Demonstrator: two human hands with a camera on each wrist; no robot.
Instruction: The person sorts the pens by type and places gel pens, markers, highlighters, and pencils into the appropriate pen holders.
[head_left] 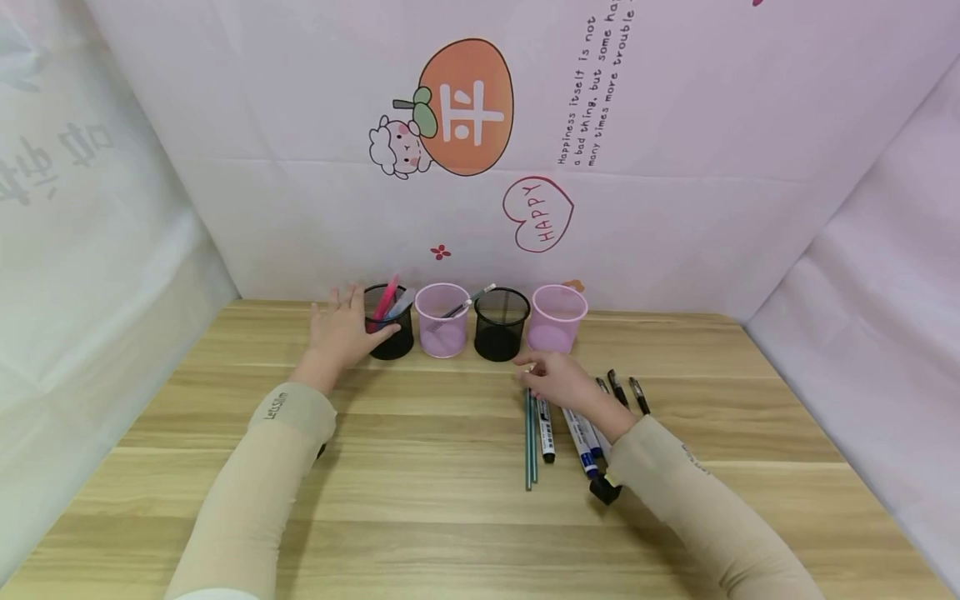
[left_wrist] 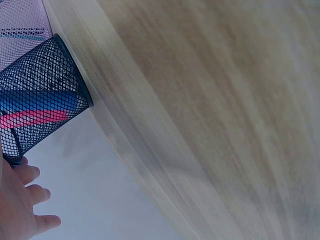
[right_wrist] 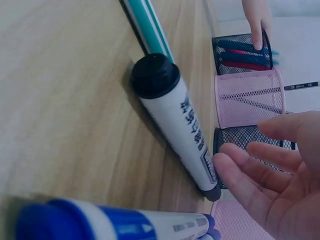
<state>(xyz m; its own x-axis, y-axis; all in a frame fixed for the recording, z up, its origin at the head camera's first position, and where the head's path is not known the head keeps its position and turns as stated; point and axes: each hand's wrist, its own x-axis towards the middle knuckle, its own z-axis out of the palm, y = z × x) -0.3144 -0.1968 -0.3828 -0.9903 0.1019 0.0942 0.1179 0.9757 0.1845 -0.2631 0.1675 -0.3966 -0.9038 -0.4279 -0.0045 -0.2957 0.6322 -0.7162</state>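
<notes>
My left hand (head_left: 341, 329) rests against the left black mesh cup (head_left: 392, 342), its fingers spread by the rim and its thumb across the front. That cup holds a pink pen (head_left: 386, 298) and blue ones. With loosely bent fingers and nothing in its grasp, my right hand (head_left: 558, 382) hovers low over the table. Beneath it lie teal pencils (head_left: 529, 450) and a white marker with a black cap (right_wrist: 172, 115). In the right wrist view, the fingertips are right at the marker's far end. Blue-capped white markers (head_left: 579, 446) lie beneath the right wrist.
A pink mesh cup (head_left: 442, 342) with slim dark sticks stands beside the left cup. Further right come a black mesh cup (head_left: 498, 343) and another pink one (head_left: 553, 333). Black pens (head_left: 639, 396) and a black block-like object (head_left: 604, 490) lie near the right forearm. A printed cloth (head_left: 315, 217) hangs behind.
</notes>
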